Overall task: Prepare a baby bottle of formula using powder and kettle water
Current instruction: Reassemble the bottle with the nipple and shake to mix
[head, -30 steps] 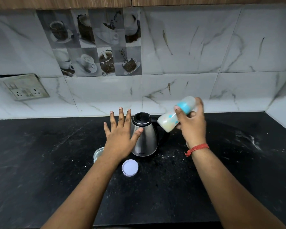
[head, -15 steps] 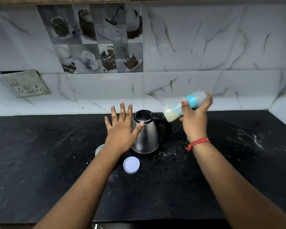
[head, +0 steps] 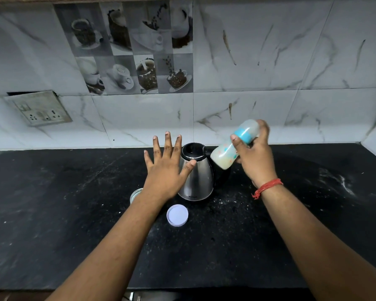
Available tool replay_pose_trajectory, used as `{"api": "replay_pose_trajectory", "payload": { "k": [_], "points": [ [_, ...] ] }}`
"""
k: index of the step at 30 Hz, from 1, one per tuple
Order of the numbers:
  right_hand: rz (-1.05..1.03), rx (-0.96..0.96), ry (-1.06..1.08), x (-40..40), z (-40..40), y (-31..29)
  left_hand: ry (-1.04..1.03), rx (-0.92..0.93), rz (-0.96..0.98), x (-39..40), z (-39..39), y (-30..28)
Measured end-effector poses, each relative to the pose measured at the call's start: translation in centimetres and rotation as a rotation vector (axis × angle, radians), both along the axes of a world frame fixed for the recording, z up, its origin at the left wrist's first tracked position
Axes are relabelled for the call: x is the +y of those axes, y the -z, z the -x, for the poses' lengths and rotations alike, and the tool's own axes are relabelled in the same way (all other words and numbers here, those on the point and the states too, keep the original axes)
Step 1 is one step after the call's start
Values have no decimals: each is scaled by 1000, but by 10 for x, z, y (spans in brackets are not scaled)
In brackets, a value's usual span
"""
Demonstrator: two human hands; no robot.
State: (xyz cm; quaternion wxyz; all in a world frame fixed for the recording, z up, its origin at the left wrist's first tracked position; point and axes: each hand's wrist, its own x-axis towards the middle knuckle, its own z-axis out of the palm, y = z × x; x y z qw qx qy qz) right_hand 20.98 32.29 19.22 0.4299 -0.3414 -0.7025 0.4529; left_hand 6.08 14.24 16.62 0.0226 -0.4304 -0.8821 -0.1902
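Note:
My right hand grips a baby bottle with a blue collar and clear cap, tilted so its milky-filled base points down-left over the kettle. The steel kettle with a black lid stands on the black counter. My left hand hovers flat with fingers spread, its thumb in front of the kettle's left side. A glass powder jar is mostly hidden behind my left wrist. Its white lid lies on the counter in front of the kettle.
A marble-tiled wall rises behind the counter, with a socket plate at the left. Powder specks dot the counter around the kettle and a white smear marks the right side. The counter's front edge runs along the bottom.
The bottle in my right hand has swung up and back down-left, as in shaking. My left hand stays spread beside the kettle.

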Motion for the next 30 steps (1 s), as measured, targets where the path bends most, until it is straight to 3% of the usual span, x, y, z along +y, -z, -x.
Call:
{"api": "replay_pose_trajectory", "payload": {
  "k": [3,6,9,12,15,18,21,25,27,30],
  "points": [
    [39,143,100,0,2,2,-2,0,10,2,2,0],
    [8,-2,5,-3,5,4,-2,7,28,2,3,2],
    [60,150,108,1,5,6,-8,-4,34,3,5,3],
    [15,-11,-12,2,5,4,-4,30,48,2,7,6],
    [37,90,69,11,3,2,-8,33,56,4,10,7],
    [20,-31,-36,8,5,0,3,56,75,4,11,7],
    [58,134,77,10,5,2,7,51,68,7,13,6],
    [66,63,2,5,8,5,7,44,36,7,12,1],
    [86,210,92,7,6,4,5,35,14,9,10,-2],
    [75,92,-15,6,8,-1,16,49,29,10,8,-5]
  ]
}}
